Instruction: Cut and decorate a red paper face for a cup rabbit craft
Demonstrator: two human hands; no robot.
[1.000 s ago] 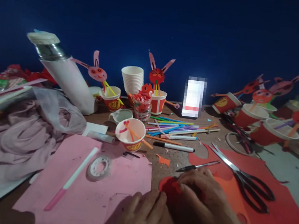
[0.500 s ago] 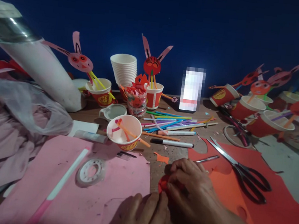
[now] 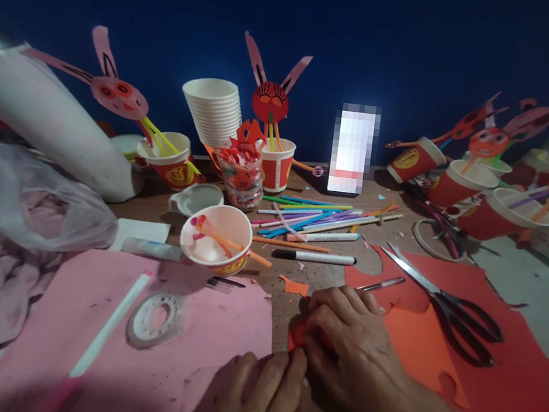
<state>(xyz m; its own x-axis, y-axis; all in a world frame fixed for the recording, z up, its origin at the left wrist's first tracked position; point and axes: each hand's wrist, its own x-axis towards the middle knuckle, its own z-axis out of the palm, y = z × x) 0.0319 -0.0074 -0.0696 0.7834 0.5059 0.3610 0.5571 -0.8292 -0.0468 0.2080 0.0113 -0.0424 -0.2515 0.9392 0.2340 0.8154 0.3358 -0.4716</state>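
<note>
shifted since the earlier frame: right hand (image 3: pixel 352 347), drawn leftward over a red paper piece (image 3: pixel 296 336) and hiding more of it. right fingers: bent and bunched on the piece; whether pinching or pressing, cannot tell. left hand (image 3: pixel 262 400): fingers side by side, slightly curved, tips just beside the piece; whether they grip anything, cannot tell. pink sheet (image 3: pixel 220 332): one, left of the left fingers. red sheet (image 3: pixel 506 391): one, right of the right fingers. orange sheet (image 3: pixel 417 344): one, just right of the right hand, on the red. paper cup (image 3: pixel 232 221): one, beyond the left fingers, orange straw pieces inside. scissors (image 3: pixel 437 297): one pair, slightly open, beyond and right of the right fingers. tape roll (image 3: pixel 143 325): one, left of the left fingers, on the pink. black-capped marker (image 3: pixel 323 258): one, beyond both hands. pen (image 3: pixel 385 283): one, just beyond the right knuckles, partly hidden. orange scrap (image 3: pixel 295 286): one, just beyond the right fingers.
</note>
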